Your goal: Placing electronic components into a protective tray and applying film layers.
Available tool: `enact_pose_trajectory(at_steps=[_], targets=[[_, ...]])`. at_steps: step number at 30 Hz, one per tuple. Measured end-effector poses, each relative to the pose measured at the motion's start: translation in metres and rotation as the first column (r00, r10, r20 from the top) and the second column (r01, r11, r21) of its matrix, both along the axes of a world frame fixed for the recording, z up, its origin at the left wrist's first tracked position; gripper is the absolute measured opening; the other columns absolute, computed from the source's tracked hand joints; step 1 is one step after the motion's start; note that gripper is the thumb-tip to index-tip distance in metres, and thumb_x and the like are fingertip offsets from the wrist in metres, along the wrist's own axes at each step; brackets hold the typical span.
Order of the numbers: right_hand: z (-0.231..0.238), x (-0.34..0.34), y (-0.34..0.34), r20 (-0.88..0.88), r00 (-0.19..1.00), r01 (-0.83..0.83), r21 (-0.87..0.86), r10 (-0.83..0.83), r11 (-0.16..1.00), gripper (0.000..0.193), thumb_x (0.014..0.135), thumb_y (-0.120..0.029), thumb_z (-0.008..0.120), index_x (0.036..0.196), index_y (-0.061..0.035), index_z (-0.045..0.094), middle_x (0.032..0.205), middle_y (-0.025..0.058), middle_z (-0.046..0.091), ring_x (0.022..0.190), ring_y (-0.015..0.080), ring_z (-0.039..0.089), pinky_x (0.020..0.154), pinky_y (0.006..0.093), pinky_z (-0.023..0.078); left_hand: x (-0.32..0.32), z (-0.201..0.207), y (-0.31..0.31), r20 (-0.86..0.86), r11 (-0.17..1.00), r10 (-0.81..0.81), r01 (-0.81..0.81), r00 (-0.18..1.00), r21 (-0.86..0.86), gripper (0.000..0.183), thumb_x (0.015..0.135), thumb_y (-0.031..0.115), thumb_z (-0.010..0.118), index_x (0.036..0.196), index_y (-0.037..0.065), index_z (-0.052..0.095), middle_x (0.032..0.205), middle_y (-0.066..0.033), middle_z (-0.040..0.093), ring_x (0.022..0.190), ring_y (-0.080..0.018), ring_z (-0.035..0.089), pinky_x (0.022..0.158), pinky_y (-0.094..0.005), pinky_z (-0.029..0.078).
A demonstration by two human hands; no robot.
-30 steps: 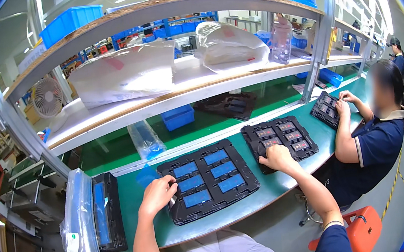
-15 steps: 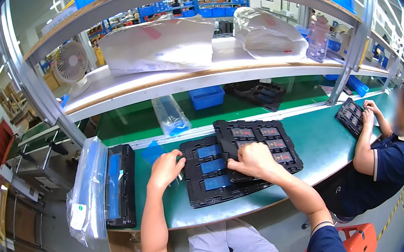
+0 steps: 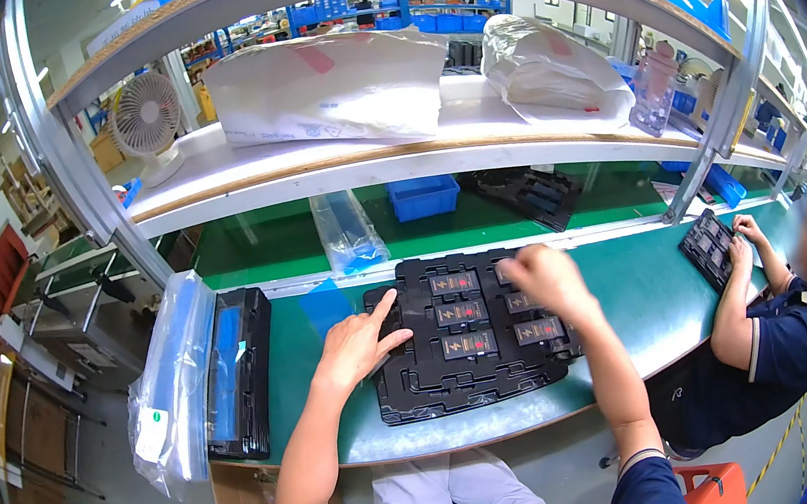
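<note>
The left hand (image 3: 355, 347) is spread, thumb and index finger apart at the left edge of the trays, grasping nothing. The lower tray (image 3: 404, 401) rests on the surface (image 3: 655, 287); its blue inserts, partly exposed half a second ago, are now covered. The upper tray (image 3: 498, 315), carrying black rectangular modules (image 3: 461, 313), has shifted left, completing a two-tray stack. The right hand (image 3: 550, 279) is curled and blurred above its far-right portion; its grip cannot be determined.

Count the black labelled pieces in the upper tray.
6 black labelled pieces: three in the left column of the upper tray, three in the right, whose farthest is partly covered by the right hand. Others may be hidden underneath.
</note>
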State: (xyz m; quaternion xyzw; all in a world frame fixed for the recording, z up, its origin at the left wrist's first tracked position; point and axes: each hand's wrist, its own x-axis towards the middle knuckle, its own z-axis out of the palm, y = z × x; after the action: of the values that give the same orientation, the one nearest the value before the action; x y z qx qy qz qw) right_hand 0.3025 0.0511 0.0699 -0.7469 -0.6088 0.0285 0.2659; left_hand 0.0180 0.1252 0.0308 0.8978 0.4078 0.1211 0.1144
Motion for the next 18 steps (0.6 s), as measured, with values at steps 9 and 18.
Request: enact_pose_trajectory(at_steps=[9, 18], targets=[[-0.066, 0.104, -0.001, -0.179, 0.978, 0.073, -0.174, -0.104, 0.982, 0.056, 0.088, -0.045, 0.052, 0.07, 0.0079, 0.058, 0.06, 0.02, 0.057, 0.057, 0.0247, 0.058, 0.057, 0.0378, 0.045, -0.001, 0.0, -0.002, -0.014, 0.998, -0.001, 0.002, 1.0, 0.055, 0.058, 0.087, 0.042, 0.054, 0.137, 0.017, 0.037, 0.076, -0.019, 0.063, 0.07, -0.0375, 0.06, 0.065, -0.0456, 0.046], [-0.068, 0.062, 0.003, -0.287, 0.958, -0.013, -0.045, 0.0, 0.999, 0.051, 0.088, -0.043, 0.053, 0.073, 0.0049, 0.056, 0.061, 0.0218, 0.056, 0.059, 0.0332, 0.057, 0.058, 0.0401, 0.043, -0.008, 0.005, 0.0, -0.003, 0.999, 0.035, -0.035, 0.999, 0.009, 0.051, 0.089, 0.038, 0.052, 0.133, 0.012, 0.043, 0.08, -0.0193, 0.062, 0.076, -0.0372, 0.06, 0.074, -0.0447, 0.044]])
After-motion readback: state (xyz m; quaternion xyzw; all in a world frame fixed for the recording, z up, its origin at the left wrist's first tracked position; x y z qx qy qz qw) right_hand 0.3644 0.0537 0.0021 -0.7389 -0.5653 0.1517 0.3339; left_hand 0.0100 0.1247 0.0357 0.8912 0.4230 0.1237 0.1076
